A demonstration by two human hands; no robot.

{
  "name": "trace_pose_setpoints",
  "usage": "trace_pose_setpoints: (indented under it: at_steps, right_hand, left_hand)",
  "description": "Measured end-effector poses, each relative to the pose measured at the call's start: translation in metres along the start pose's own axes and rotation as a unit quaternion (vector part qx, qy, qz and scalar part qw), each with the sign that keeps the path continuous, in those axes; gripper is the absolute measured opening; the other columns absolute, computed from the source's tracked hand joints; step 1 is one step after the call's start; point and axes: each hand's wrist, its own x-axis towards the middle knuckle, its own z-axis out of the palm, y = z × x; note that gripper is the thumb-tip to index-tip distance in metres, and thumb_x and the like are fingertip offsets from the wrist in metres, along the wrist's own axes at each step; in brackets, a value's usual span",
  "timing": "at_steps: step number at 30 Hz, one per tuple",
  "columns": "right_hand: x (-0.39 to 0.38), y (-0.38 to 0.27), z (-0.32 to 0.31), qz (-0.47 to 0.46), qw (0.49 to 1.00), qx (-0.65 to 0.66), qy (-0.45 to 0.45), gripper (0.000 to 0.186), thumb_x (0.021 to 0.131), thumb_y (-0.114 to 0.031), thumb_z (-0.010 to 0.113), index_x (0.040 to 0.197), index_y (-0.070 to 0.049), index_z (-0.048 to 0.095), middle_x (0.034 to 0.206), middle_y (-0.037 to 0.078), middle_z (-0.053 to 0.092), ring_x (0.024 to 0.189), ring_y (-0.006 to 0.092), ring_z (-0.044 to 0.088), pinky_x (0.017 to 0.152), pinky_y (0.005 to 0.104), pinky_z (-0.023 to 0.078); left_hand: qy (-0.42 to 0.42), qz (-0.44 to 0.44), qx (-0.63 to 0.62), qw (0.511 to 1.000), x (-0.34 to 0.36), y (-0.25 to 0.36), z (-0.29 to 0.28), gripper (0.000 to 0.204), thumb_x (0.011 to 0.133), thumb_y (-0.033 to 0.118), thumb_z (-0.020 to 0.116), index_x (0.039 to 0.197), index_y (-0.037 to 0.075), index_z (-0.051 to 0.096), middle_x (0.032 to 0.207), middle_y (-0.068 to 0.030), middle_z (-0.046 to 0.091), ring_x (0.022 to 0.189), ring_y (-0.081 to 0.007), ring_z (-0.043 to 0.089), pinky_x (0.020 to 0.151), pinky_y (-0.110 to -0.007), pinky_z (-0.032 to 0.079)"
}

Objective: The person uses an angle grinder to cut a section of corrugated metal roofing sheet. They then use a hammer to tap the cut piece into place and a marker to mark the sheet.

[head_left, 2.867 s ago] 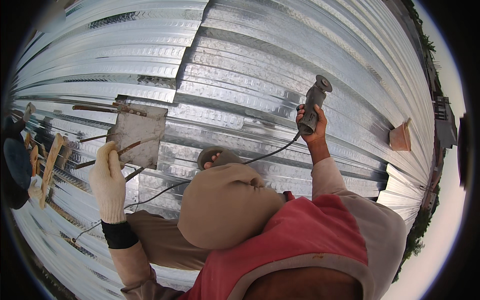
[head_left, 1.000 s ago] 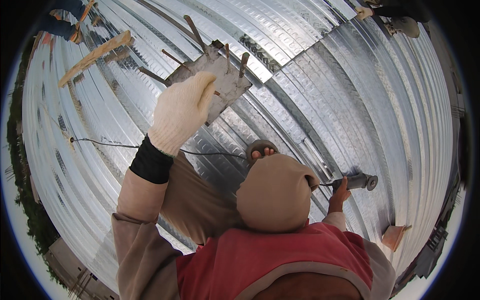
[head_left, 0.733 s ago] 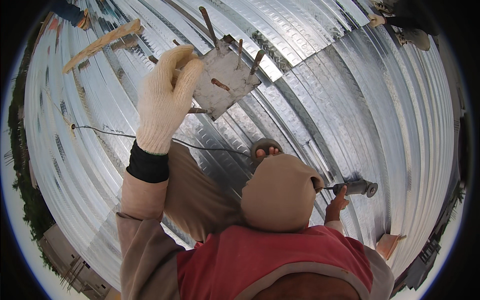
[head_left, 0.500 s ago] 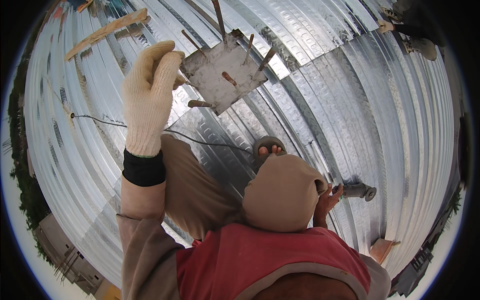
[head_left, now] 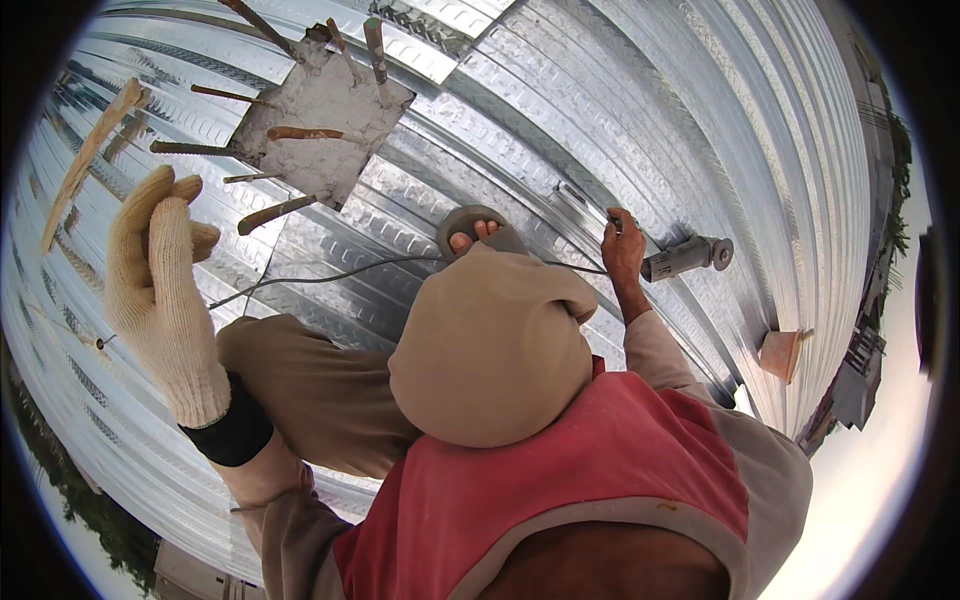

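Note:
My left hand (head_left: 165, 285) wears a cream knitted glove with a black cuff. It is raised at the left with its fingers stretched out and nothing in it, nearest to the concrete column top (head_left: 320, 115) with rusty rebar stubs (head_left: 305, 133). My bare right hand (head_left: 623, 252) is over the ribbed metal decking (head_left: 560, 130), just left of a grey angle grinder (head_left: 690, 258) that lies on its side. Its fingers are curled together, and what they hold, if anything, is too small to make out. A dark cable (head_left: 370, 264) runs past my foot.
My sandalled foot (head_left: 478, 232) and bent knee (head_left: 490, 350) are in the middle. A wooden strip (head_left: 92, 165) lies at the far left. An orange-brown block (head_left: 780, 355) stands at the right, near the decking's edge.
The view has shifted, with the column top now farther left. My right hand has come away from the grinder's rear end and reaches forward beside it. My left hand stays raised and open.

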Motion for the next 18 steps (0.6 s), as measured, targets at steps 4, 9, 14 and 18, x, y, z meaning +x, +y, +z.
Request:
trace_pose_setpoints:
  at_steps: [4, 9, 14, 18]
  right_hand:
    - [0.01, 0.012, 0.004, -0.028, 0.999, -0.03, -0.013, 0.034, 0.095, -0.002, 0.072, 0.128, -0.007, 0.071, 0.117, 0.023, 0.079, 0.111, 0.0418, 0.076, 0.096, 0.0498, 0.059]
    - [0.007, 0.021, 0.024, -0.047, 0.989, -0.119, -0.069, 0.038, 0.096, -0.017, 0.078, 0.133, -0.015, 0.07, 0.11, 0.023, 0.078, 0.105, 0.0474, 0.073, 0.091, 0.057, 0.056]
    - [0.008, 0.021, 0.038, -0.085, 0.978, -0.179, -0.067, 0.036, 0.091, -0.019, 0.082, 0.125, -0.014, 0.073, 0.093, 0.028, 0.076, 0.091, 0.0501, 0.074, 0.08, 0.0602, 0.056]
    - [0.012, 0.024, 0.042, -0.113, 0.975, -0.185, -0.056, 0.03, 0.089, -0.018, 0.082, 0.117, -0.013, 0.072, 0.086, 0.025, 0.074, 0.086, 0.0486, 0.073, 0.077, 0.0604, 0.055]
  left_hand:
    - [-0.008, -0.039, -0.006, 0.999, -0.003, 0.003, 0.002, 0.032, 0.11, 0.017, 0.069, 0.136, -0.001, 0.071, 0.117, -0.0158, 0.081, 0.086, -0.0125, 0.075, 0.075, -0.027, 0.061]
    - [-0.023, -0.019, 0.004, 1.0, 0.006, -0.004, 0.008, 0.027, 0.106, 0.019, 0.075, 0.128, 0.003, 0.076, 0.107, -0.0095, 0.082, 0.086, -0.0132, 0.075, 0.074, -0.027, 0.06]
    - [-0.036, -0.034, 0.018, 0.999, 0.008, -0.002, 0.009, 0.025, 0.104, 0.02, 0.075, 0.123, 0.005, 0.077, 0.094, -0.0083, 0.081, 0.082, -0.0148, 0.079, 0.073, -0.03, 0.06]
    - [-0.045, -0.013, 0.051, 0.998, 0.009, -0.005, 0.008, 0.026, 0.102, 0.019, 0.075, 0.123, 0.004, 0.076, 0.093, -0.0122, 0.081, 0.079, -0.0199, 0.08, 0.072, -0.031, 0.06]
